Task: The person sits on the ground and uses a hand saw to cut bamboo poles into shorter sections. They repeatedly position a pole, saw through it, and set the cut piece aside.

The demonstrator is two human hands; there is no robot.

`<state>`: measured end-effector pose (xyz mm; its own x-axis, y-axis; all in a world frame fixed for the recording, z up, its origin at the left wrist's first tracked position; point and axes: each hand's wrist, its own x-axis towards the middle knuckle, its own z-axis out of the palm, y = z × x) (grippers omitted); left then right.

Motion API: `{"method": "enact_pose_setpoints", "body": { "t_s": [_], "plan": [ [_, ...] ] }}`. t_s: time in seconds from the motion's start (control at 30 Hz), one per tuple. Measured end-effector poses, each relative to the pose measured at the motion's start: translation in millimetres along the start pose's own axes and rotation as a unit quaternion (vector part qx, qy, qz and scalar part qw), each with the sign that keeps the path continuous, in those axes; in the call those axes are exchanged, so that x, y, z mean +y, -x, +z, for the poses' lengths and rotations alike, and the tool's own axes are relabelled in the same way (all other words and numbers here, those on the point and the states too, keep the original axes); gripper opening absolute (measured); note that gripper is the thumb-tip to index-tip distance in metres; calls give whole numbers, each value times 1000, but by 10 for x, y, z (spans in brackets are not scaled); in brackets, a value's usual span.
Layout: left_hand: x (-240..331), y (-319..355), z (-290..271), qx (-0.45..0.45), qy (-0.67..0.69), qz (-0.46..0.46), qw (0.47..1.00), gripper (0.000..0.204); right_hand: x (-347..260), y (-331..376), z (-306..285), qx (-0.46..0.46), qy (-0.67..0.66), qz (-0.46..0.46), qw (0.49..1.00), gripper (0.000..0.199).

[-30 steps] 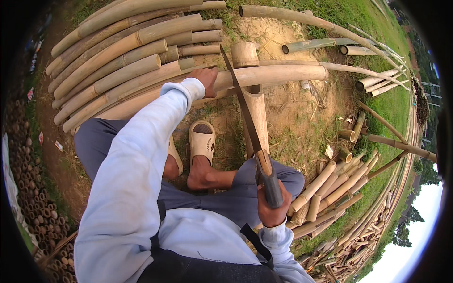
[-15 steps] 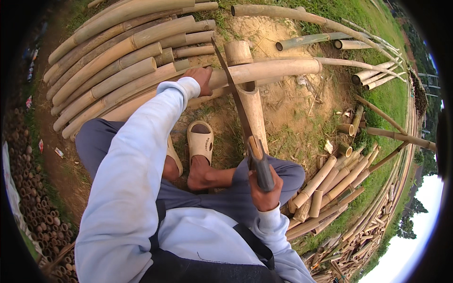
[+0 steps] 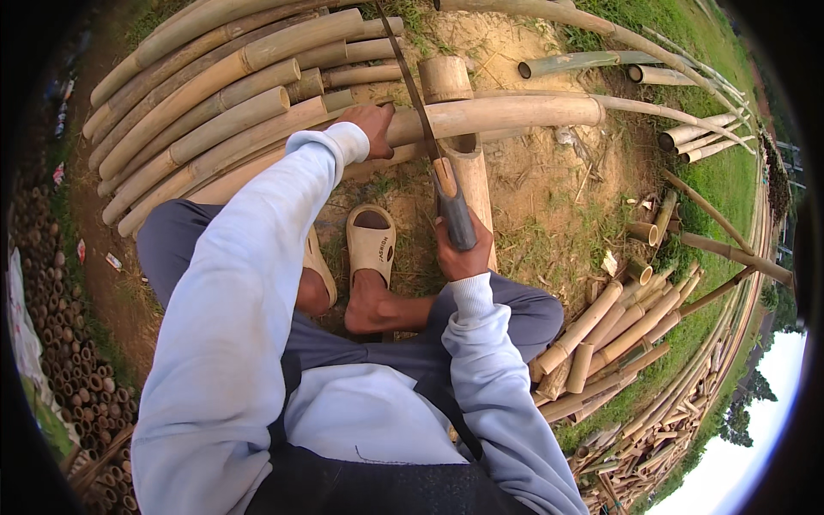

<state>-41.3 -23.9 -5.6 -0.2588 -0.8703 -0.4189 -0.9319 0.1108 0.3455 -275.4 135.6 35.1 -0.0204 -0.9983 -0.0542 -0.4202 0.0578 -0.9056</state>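
Note:
My right hand is wrapped round the dark handle of a hand saw. Its long blade points away from me and lies across a thick bamboo pole. Just left of the blade, my left hand grips the same pole, its fingers curled over it. Beneath the pole runs a notched bamboo support, which comes toward my right knee; its far end shows beyond the pole. Whether the teeth have entered the bamboo cannot be made out.
Long bamboo poles lie stacked at the left. Short cut pieces are heaped by my right knee, near crossed poles. More poles lie on the grass at the far right. My sandalled feet rest below the pole.
My right hand has pushed the saw forward, away from me, so its handle is now closer to the pole. My left hand stays on the pole. The view has shifted slightly.

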Motion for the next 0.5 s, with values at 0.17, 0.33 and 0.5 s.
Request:
{"method": "enact_pose_setpoints", "body": {
  "t_s": [0.17, 0.33, 0.5],
  "plan": [
    [-115, -86, -94, 23, -4, -2, 1000, 63, -550, 904, -742, -20, 55, 28, 998, 14],
    [-95, -37, -18, -2, -1, 6, 1000, 64, -894, 1276, -1091, -29, 128, 45, 990, 14],
    [-94, -150, -26, 6, -2, 17, 1000, 70, -35, 53, -139, -5, 15, -13, 1000, 21]
  ]
}}
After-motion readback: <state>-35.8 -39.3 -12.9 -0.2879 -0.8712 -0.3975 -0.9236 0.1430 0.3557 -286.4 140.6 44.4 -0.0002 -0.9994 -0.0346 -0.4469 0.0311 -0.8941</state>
